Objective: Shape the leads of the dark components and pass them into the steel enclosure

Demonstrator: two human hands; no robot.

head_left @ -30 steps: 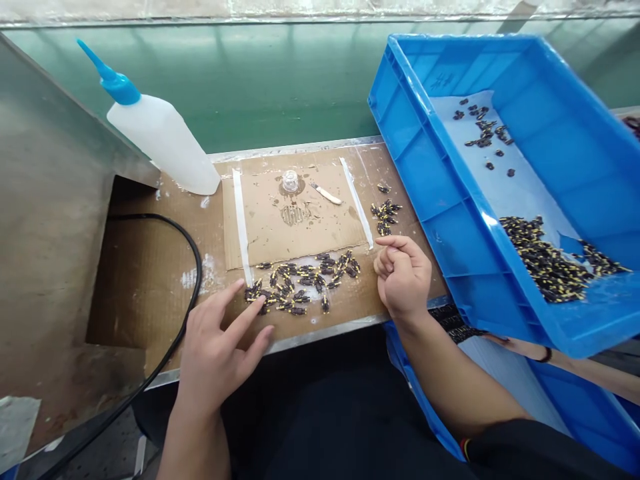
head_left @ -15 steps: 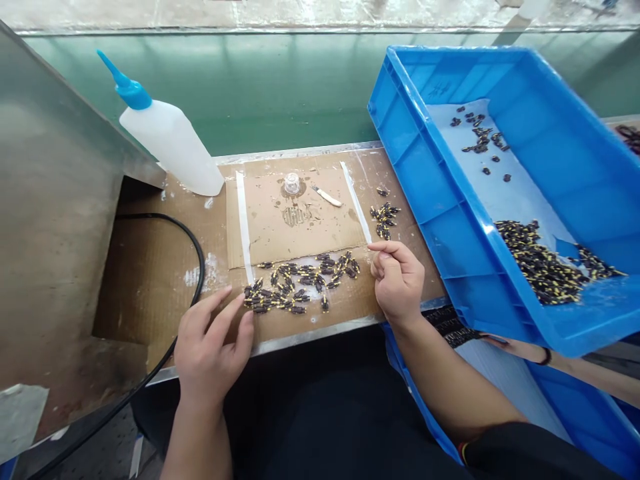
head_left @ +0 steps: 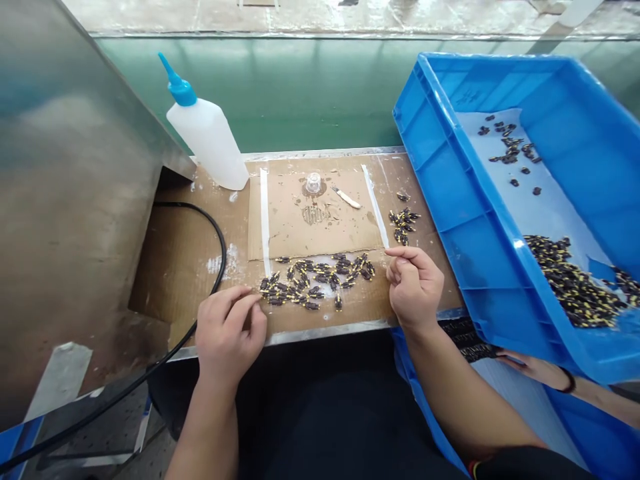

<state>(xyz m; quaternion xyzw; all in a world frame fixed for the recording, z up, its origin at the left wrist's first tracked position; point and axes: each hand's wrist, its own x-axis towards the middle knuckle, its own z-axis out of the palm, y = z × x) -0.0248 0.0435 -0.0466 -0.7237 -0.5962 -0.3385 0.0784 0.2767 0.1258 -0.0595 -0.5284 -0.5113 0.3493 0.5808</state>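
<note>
Small black parts with yellow ends (head_left: pixel 305 280) lie in a loose spread along the front of the cardboard-covered bench. My left hand (head_left: pixel 230 333) is at the left end of that spread, thumb and forefinger drawn together in a pinch; anything between them is too small to make out. To the right of the spread, my right hand (head_left: pixel 415 287) is closed with its fingers curled and the forefinger pointing left. What it may hold is hidden. A smaller cluster of the same parts (head_left: pixel 404 223) sits just beyond my right hand.
A cardboard sheet (head_left: pixel 285 233) taped to the bench carries a small clear cup (head_left: pixel 313 183) and a white-handled blade (head_left: pixel 347 198). A white squeeze bottle (head_left: pixel 207 140) stands behind left. A blue crate (head_left: pixel 450 220) with parts is at right, a co-worker's arm (head_left: pixel 545 373) below it.
My left hand's fingers have gone from spread to drawn together at the pile's left end. My right hand stays closed in about the same place. The whole view has shifted, moving things rightward.
</note>
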